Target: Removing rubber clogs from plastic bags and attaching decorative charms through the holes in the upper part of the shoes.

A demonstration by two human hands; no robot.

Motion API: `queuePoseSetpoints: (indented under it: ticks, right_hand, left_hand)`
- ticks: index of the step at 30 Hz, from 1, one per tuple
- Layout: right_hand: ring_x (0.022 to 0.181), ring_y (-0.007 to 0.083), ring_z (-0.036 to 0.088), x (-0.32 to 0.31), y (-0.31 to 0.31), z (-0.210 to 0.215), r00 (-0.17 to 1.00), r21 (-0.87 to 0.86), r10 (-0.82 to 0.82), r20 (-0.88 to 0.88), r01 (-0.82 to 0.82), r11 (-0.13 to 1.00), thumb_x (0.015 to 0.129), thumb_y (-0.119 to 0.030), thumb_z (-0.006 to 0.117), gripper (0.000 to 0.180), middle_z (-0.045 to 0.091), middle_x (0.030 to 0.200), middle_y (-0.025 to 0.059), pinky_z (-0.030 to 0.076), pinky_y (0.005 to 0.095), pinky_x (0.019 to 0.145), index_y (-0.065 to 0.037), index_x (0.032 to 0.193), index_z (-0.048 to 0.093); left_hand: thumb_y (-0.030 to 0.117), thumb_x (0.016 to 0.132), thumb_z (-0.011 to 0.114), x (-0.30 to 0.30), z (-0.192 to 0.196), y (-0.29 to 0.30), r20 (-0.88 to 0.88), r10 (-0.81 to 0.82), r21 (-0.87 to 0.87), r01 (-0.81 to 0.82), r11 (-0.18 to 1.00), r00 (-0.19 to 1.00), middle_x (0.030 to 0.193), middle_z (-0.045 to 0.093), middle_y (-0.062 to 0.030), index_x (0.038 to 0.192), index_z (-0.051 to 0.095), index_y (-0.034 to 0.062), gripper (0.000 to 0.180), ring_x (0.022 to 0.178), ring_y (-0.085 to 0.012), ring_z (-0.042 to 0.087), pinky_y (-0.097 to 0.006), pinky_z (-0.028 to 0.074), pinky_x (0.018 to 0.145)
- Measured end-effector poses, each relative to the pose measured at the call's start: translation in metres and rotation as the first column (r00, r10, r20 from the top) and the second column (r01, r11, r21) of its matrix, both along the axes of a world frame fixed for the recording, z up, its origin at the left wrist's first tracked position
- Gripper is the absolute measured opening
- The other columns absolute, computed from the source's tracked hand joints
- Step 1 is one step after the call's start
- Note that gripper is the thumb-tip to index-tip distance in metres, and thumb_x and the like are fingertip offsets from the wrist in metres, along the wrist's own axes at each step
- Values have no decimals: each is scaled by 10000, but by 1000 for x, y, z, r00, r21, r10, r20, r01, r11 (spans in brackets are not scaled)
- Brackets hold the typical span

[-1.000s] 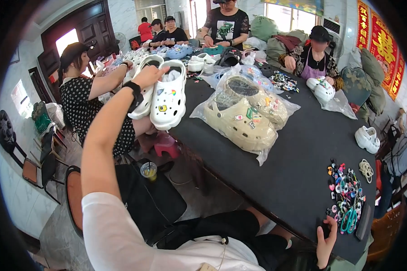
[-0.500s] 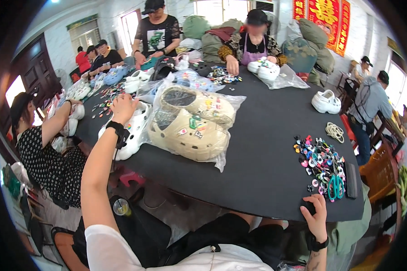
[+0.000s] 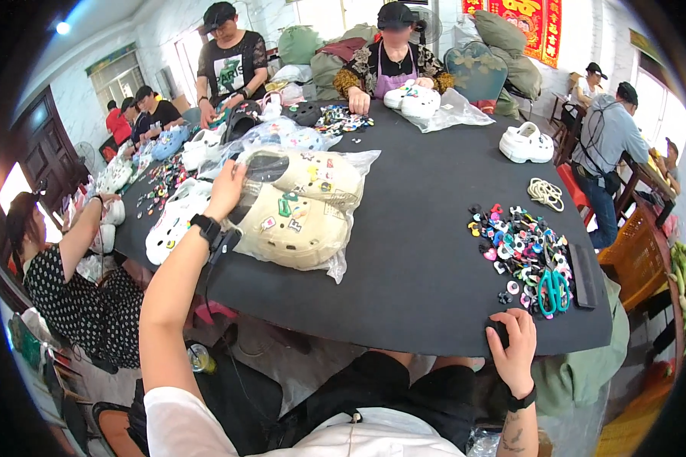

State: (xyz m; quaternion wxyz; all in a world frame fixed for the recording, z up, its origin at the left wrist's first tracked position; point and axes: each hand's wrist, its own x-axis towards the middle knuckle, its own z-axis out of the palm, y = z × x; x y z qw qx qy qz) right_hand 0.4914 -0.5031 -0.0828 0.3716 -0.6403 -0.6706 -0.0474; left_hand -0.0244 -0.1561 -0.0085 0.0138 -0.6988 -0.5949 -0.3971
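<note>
**Head view: a hand on the bag of shoes**

Head view shows a person sitting at a big dark table (image 3: 404,251). The left hand (image 3: 227,190) reaches far out and rests on the top edge of a clear plastic bag (image 3: 343,263). Inside the bag are cream foam clogs (image 3: 290,228) with little charms stuck on them. The fingers bend over the bag's edge, but I cannot tell if they pinch it or just touch it. The right hand (image 3: 514,346) sits at the near edge of the table, its fingers curled round a small dark thing (image 3: 498,333), holding it loosely.

It looks like the person is just taking hold of the bagged clogs. I think the next move needs a firm grip on the plastic, since it is slippery and the clogs are bulky.

The bag lies on the left half of the table, well apart from the pile of colourful charms (image 3: 522,247) and the teal scissors (image 3: 554,289) on the right. The nearest clog lies long ways from left to right, a bit tilted; which end is the toe I cannot tell.
</note>
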Motion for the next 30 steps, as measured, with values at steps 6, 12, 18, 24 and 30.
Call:
queuePoseSetpoints:
  ticks: [6, 12, 18, 24, 30]
  right_hand:
    - [944, 286, 536, -2, 1, -1, 999, 20, -19, 26, 18, 1000, 778, -134, 701, 222, 539, 987, 101, 406, 394, 814, -70, 976, 626]
    - [934, 292, 543, -1, 0, -2, 1000, 37, -19, 13, 18, 999, 779, -140, 702, 221, 545, 977, 101, 412, 396, 814, -74, 977, 628]
    - [946, 296, 548, 0, -1, -3, 1000, 29, -25, 14, 25, 999, 786, -151, 702, 219, 557, 994, 102, 419, 396, 825, -80, 981, 632]
    - [954, 298, 551, 1, -2, -3, 1000, 37, -21, 2, 21, 999, 790, -159, 704, 218, 559, 995, 103, 420, 397, 821, -81, 984, 641]
    - [953, 289, 552, 3, -1, -2, 1000, 39, 7, 25, -8, 999, 795, -154, 701, 215, 557, 991, 97, 420, 393, 819, -78, 987, 640]
  left_hand:
    - [313, 1002, 497, 12, 44, -17, 93, -147, 51, 143, 988, 985, 717, 507, -89, 861, 506, 11, 334, 667, -183, 462, -346, 395, 639]
    - [283, 1022, 503, 74, 113, -56, 349, -409, 185, 366, 912, 843, 786, 531, 41, 886, 578, 56, 275, 729, -64, 446, -230, 386, 705]
    - [264, 1019, 522, 112, 142, -73, 693, -478, 160, 532, 831, 539, 860, 628, 24, 940, 613, 53, 244, 786, -49, 562, -228, 460, 726]
    - [274, 1035, 474, 116, 101, -51, 992, -89, 38, 448, 893, 92, 879, 629, 14, 984, 619, 70, 255, 779, -100, 584, -265, 507, 711]
    - [201, 1023, 495, 146, 50, -134, 973, 207, -49, 790, 611, -100, 935, 642, -33, 1044, 567, 39, 179, 708, -80, 543, -251, 469, 612]
